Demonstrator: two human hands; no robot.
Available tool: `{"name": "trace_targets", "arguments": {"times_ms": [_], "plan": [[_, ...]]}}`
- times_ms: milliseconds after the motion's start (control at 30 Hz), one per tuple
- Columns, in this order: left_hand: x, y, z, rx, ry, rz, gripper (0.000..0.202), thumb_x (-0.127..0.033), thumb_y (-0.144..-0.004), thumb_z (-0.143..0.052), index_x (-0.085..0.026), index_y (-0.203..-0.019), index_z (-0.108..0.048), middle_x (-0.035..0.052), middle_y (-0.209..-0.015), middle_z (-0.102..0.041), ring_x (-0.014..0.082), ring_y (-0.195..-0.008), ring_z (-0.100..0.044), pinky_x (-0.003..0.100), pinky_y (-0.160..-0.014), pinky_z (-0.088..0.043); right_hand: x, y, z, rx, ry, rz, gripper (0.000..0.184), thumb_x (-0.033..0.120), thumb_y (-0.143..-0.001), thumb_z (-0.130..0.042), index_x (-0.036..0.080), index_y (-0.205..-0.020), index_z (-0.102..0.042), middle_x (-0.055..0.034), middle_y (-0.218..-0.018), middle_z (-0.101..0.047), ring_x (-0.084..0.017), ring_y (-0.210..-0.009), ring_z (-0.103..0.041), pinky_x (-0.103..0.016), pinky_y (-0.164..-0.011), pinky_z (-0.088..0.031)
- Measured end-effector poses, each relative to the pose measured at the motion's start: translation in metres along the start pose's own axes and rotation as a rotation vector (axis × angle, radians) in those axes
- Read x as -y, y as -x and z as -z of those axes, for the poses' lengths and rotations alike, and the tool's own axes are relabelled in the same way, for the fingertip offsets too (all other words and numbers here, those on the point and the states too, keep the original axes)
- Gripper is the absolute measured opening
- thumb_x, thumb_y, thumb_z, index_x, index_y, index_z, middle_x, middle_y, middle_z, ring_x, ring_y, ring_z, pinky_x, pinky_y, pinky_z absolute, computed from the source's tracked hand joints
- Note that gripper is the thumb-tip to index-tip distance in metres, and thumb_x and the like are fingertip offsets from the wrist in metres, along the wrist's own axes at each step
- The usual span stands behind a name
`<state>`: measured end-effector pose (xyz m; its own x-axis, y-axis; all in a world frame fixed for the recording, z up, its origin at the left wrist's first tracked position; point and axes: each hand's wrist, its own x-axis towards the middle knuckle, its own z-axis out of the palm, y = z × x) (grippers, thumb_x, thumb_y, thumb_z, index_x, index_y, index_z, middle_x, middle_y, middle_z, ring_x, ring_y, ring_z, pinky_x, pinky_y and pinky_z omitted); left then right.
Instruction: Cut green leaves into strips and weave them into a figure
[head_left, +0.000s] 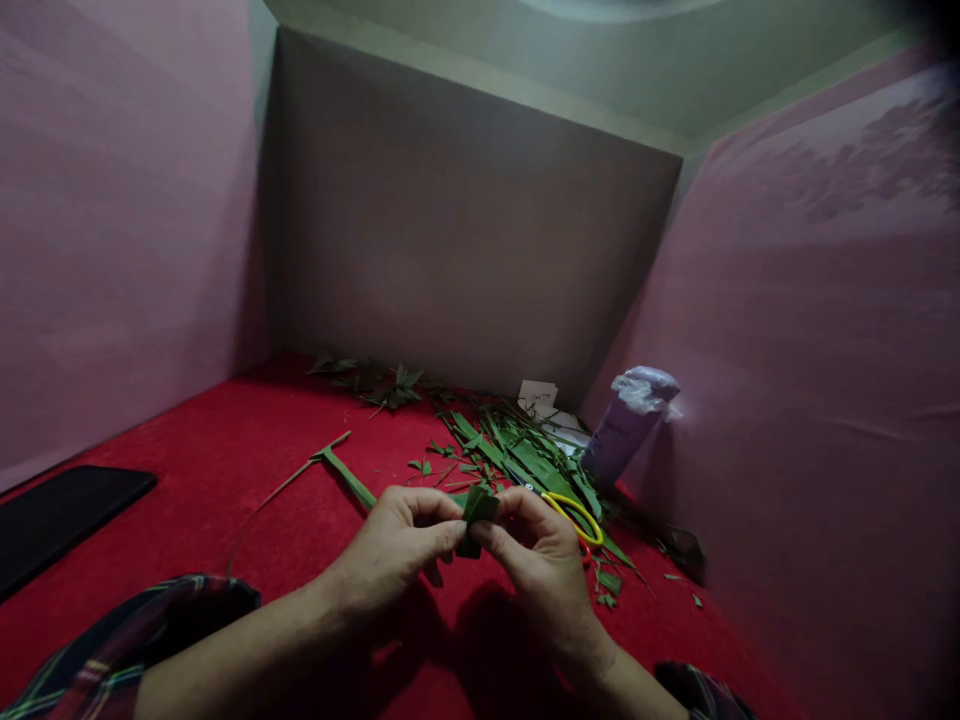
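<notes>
Between my two hands is a folded green leaf [478,508], pinched from both sides at the middle of the view. My left hand [397,545] grips its left edge between thumb and forefinger. The thumb and forefinger of my right hand [536,545] close on its right edge. A green leaf strip [349,480] with a thin stalk runs out to the left, behind my left hand; whether it joins the folded leaf is hidden. Scissors with yellow and red handles [581,515] lie just behind my right hand, partly covered by it.
A pile of long green leaves [525,450] and scraps lies behind the hands on the red cloth [247,450]. More leaves [397,388] are near the back wall. A purple container with plastic on top [626,430] stands right, a white card [537,395] behind, a black flat object [67,515] left.
</notes>
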<state>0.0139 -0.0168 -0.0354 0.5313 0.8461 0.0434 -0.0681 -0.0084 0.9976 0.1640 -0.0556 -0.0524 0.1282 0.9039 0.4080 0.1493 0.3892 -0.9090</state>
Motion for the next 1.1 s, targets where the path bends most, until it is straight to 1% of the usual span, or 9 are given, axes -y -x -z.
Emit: {"name": "trace_targets", "arguments": {"times_ms": [300, 500, 600, 733, 800, 867, 933, 1033, 1100], "plan": [[-0.002, 0.000, 0.001, 0.032, -0.090, -0.041, 0.018, -0.027, -0.069, -0.062, -0.011, -0.074, -0.068, 0.0031, -0.064, -0.062, 0.0114, -0.056, -0.050, 0.022, -0.052, -0.038, 0.001, -0.002, 0.001, -0.003, -0.124, -0.104, 0.018, 0.024, -0.065, -0.072, 0.017, -0.068, -0.056, 0.0019, -0.063, -0.055, -0.013, -0.060, -0.051, -0.026, -0.059, -0.042], [-0.004, 0.001, 0.002, 0.019, -0.238, -0.233, 0.013, -0.023, -0.069, -0.061, -0.013, -0.070, -0.070, 0.0030, -0.065, -0.061, 0.0133, -0.062, -0.051, 0.023, -0.057, -0.039, 0.002, -0.003, 0.001, 0.041, -0.195, -0.176, 0.021, 0.024, -0.062, -0.074, 0.017, -0.065, -0.054, 0.0024, -0.062, -0.056, -0.012, -0.059, -0.051, -0.026, -0.059, -0.042], [-0.003, 0.001, 0.003, 0.040, -0.289, -0.306, 0.013, -0.020, -0.072, -0.058, -0.014, -0.071, -0.070, 0.0031, -0.066, -0.061, 0.0134, -0.063, -0.052, 0.024, -0.060, -0.040, 0.004, -0.004, 0.001, 0.037, -0.221, -0.175, 0.022, 0.023, -0.060, -0.074, 0.017, -0.065, -0.053, 0.0035, -0.060, -0.054, -0.012, -0.057, -0.050, -0.025, -0.058, -0.041], [-0.005, 0.002, 0.006, 0.096, -0.381, -0.352, 0.016, -0.018, -0.075, -0.055, -0.014, -0.074, -0.070, 0.0054, -0.071, -0.064, 0.0155, -0.067, -0.055, 0.025, -0.063, -0.041, 0.008, -0.005, 0.001, 0.050, -0.264, -0.184, 0.027, 0.021, -0.056, -0.076, 0.018, -0.076, -0.058, 0.0048, -0.060, -0.052, -0.010, -0.055, -0.046, -0.021, -0.051, -0.037], [-0.006, 0.002, 0.008, 0.117, -0.405, -0.343, 0.016, -0.020, -0.075, -0.056, -0.014, -0.074, -0.070, 0.0056, -0.070, -0.064, 0.0158, -0.067, -0.056, 0.025, -0.063, -0.041, 0.011, -0.005, 0.001, 0.088, -0.247, -0.203, 0.024, 0.022, -0.057, -0.075, 0.017, -0.075, -0.060, 0.0042, -0.060, -0.052, -0.009, -0.054, -0.045, -0.020, -0.049, -0.035], [-0.007, 0.001, 0.008, 0.124, -0.389, -0.311, 0.015, -0.022, -0.075, -0.057, -0.014, -0.073, -0.069, 0.0053, -0.070, -0.064, 0.0157, -0.067, -0.056, 0.025, -0.062, -0.040, 0.012, -0.005, 0.001, 0.099, -0.229, -0.208, 0.019, 0.023, -0.058, -0.075, 0.016, -0.066, -0.059, 0.0041, -0.058, -0.051, -0.009, -0.053, -0.043, -0.019, -0.047, -0.033], [-0.008, 0.000, 0.008, 0.120, -0.331, -0.250, 0.015, -0.024, -0.074, -0.058, -0.014, -0.072, -0.068, 0.0040, -0.068, -0.064, 0.0146, -0.065, -0.054, 0.025, -0.061, -0.040, 0.013, -0.004, 0.001, 0.080, -0.246, -0.210, 0.019, 0.022, -0.058, -0.075, 0.016, -0.061, -0.057, 0.0047, -0.057, -0.051, -0.008, -0.052, -0.042, -0.019, -0.046, -0.032], [-0.008, -0.001, 0.007, 0.104, -0.212, -0.125, 0.013, -0.024, -0.072, -0.060, -0.014, -0.073, -0.067, 0.0009, -0.064, -0.062, 0.0121, -0.059, -0.051, 0.024, -0.058, -0.038, 0.011, -0.004, 0.002, 0.067, -0.293, -0.218, 0.017, 0.022, -0.061, -0.074, 0.015, -0.063, -0.058, 0.0045, -0.057, -0.053, -0.008, -0.050, -0.041, -0.019, -0.047, -0.032], [-0.006, -0.001, 0.005, 0.120, -0.128, -0.063, 0.014, -0.023, -0.071, -0.061, -0.014, -0.079, -0.067, 0.0010, -0.069, -0.063, 0.0120, -0.062, -0.052, 0.024, -0.061, -0.039, 0.009, -0.005, 0.003, 0.058, -0.304, -0.212, 0.016, 0.024, -0.064, -0.072, 0.015, -0.065, -0.059, 0.0033, -0.057, -0.055, -0.008, -0.049, -0.041, -0.019, -0.047, -0.031]]}}
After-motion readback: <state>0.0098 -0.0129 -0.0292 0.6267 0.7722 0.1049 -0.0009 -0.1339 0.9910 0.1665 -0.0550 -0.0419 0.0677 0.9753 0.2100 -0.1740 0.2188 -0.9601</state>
